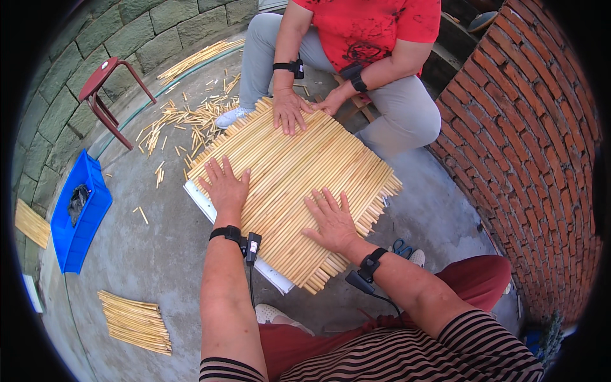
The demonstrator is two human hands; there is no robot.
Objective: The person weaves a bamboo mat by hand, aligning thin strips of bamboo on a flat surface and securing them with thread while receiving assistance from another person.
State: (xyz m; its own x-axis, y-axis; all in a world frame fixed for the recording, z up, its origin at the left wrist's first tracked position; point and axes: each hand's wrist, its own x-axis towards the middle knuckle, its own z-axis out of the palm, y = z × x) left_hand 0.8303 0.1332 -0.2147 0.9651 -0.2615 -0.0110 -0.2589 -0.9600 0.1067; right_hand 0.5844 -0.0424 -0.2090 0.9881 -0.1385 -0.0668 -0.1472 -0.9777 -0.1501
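A broad layer of pale wooden sticks (289, 194), laid side by side with uneven ends, rests on a white board (200, 200) in front of me. My left hand (226, 188) lies palm down with spread fingers on the left part of the sticks. My right hand (331, 223) rests the same way, fingers apart, on the right part. Opposite me, another person's hand (289, 111) lies on the far edge of the sticks, and that person's other hand (332, 102) touches the far corner. Black straps with small devices circle all these wrists.
Loose cut sticks (181, 124) litter the concrete at back left, beside a maroon stool (113, 83). A blue bin (73, 239) with a dark bag stands left. A stick bundle (133, 318) lies lower left. A curved-looking brick wall (522, 165) bounds the right, a stone wall the left.
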